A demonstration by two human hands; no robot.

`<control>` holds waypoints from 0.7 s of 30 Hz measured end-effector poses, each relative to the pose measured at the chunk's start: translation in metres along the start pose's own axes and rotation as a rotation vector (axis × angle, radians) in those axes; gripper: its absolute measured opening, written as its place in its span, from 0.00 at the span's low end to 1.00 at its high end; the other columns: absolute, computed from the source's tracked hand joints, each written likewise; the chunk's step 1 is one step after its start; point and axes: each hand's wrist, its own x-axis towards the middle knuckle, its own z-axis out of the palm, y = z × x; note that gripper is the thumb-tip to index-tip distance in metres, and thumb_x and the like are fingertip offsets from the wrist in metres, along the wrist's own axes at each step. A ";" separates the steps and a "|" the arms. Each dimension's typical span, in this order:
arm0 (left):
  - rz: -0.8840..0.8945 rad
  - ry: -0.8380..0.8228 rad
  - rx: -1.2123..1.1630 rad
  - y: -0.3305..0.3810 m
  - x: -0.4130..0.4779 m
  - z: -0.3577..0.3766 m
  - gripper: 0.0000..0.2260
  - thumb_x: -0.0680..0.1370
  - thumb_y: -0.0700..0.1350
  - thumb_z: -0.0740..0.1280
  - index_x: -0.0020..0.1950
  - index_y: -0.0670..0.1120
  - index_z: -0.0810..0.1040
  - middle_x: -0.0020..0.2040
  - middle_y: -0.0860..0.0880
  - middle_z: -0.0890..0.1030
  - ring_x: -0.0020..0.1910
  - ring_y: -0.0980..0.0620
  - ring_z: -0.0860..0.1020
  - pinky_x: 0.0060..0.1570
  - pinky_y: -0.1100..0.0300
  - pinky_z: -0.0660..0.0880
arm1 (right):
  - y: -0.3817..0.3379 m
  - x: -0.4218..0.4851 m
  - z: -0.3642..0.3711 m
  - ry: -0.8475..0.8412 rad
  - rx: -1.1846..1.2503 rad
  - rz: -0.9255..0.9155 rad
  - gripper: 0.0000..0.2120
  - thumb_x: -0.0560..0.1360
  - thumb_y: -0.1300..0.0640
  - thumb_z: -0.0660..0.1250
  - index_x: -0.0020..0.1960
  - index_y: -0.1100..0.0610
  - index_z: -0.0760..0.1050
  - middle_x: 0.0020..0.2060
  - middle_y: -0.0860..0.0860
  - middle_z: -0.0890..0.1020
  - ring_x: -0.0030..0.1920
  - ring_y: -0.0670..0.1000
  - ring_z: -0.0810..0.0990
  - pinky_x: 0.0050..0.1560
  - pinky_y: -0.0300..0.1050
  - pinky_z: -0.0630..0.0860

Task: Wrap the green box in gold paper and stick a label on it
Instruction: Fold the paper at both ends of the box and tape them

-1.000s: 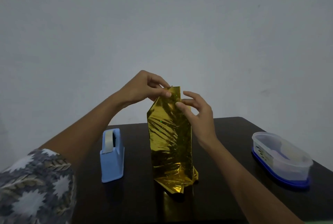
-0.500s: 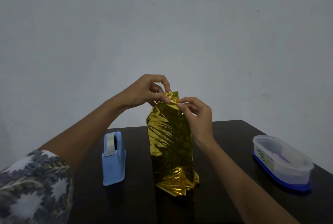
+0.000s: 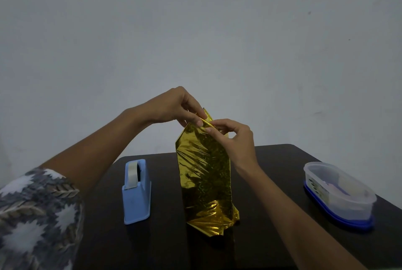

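Both hands (image 3: 208, 121) on gold paper (image 3: 204, 174)

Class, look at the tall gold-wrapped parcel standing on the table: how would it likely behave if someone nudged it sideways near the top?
The gold-wrapped parcel stands tall on a narrow base, so it would probably tip rather than slide. Its crinkled foil looks thin and floppy, likely denting easily. Both hands pinch its top fold, probably steadying it.

Two bare forearms and two bare hands reach into view from the near edge. The left arm wears a short sleeve (image 3: 37, 211) of patterned fabric in grey, dark blue and white, with leaf-like and jagged shapes. The right arm is uncovered. Both hands, the left hand (image 3: 174, 106) and the right hand (image 3: 236, 137), are ungloved.
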 end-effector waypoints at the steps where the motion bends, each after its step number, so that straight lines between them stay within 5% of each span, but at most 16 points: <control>1: -0.003 -0.001 0.004 0.000 0.000 0.000 0.10 0.72 0.39 0.72 0.50 0.50 0.83 0.37 0.60 0.84 0.41 0.55 0.82 0.38 0.65 0.79 | 0.000 0.001 0.000 -0.011 -0.026 -0.002 0.04 0.71 0.54 0.73 0.45 0.48 0.81 0.38 0.41 0.81 0.39 0.42 0.77 0.41 0.40 0.76; 6: -0.007 0.000 0.026 -0.001 -0.002 -0.002 0.10 0.71 0.41 0.73 0.51 0.48 0.83 0.39 0.60 0.84 0.41 0.56 0.82 0.37 0.63 0.79 | -0.004 0.002 0.001 -0.033 -0.069 -0.030 0.02 0.72 0.54 0.71 0.43 0.51 0.82 0.36 0.49 0.82 0.35 0.47 0.71 0.39 0.51 0.73; 12: -0.045 -0.029 0.024 -0.004 -0.004 -0.005 0.08 0.72 0.40 0.72 0.50 0.48 0.83 0.39 0.58 0.84 0.40 0.57 0.82 0.36 0.63 0.79 | 0.000 0.001 0.004 0.010 -0.116 -0.011 0.08 0.71 0.47 0.70 0.34 0.38 0.77 0.31 0.35 0.79 0.35 0.43 0.73 0.55 0.63 0.72; 15: -0.037 0.078 -0.004 -0.004 -0.005 -0.008 0.03 0.73 0.41 0.71 0.46 0.46 0.84 0.41 0.49 0.84 0.41 0.54 0.81 0.37 0.63 0.79 | 0.001 0.002 0.006 0.011 -0.110 -0.006 0.10 0.72 0.46 0.70 0.32 0.36 0.77 0.32 0.31 0.79 0.36 0.41 0.74 0.56 0.65 0.71; 18: -0.041 0.177 -0.068 -0.002 -0.005 -0.015 0.04 0.73 0.44 0.71 0.47 0.47 0.84 0.41 0.50 0.85 0.42 0.54 0.83 0.39 0.62 0.80 | 0.000 0.003 0.006 0.008 -0.095 -0.008 0.09 0.72 0.45 0.69 0.33 0.36 0.77 0.33 0.30 0.79 0.38 0.39 0.75 0.57 0.65 0.71; 21: -0.081 0.076 -0.029 0.000 -0.005 -0.014 0.09 0.72 0.43 0.72 0.51 0.45 0.83 0.45 0.48 0.85 0.44 0.54 0.83 0.41 0.61 0.81 | 0.000 0.004 0.007 0.008 -0.081 0.003 0.09 0.72 0.44 0.69 0.33 0.36 0.78 0.34 0.32 0.80 0.38 0.42 0.76 0.57 0.65 0.71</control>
